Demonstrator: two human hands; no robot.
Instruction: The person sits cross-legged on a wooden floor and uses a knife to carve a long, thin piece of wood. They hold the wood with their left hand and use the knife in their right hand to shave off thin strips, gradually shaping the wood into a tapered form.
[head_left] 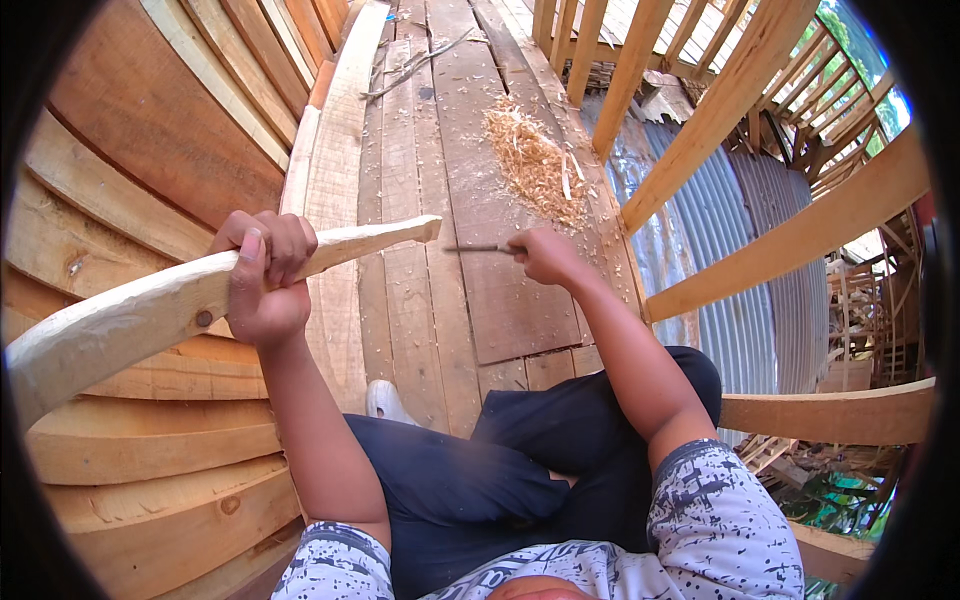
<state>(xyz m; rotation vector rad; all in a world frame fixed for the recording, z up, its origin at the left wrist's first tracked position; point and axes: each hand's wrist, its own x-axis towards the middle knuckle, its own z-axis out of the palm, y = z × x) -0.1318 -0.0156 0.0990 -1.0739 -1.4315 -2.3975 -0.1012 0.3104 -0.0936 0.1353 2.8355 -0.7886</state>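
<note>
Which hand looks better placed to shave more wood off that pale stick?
Probably the right hand: it grips the thin blade, pointing toward the pale stick. The left hand is wrapped around the stick, steadying it.

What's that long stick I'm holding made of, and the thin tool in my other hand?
The stick: pale bare wood, unfinished, with carved facets and a knot. The thin tool in the right hand: dark and slim, probably metal, too small to be sure.
</note>
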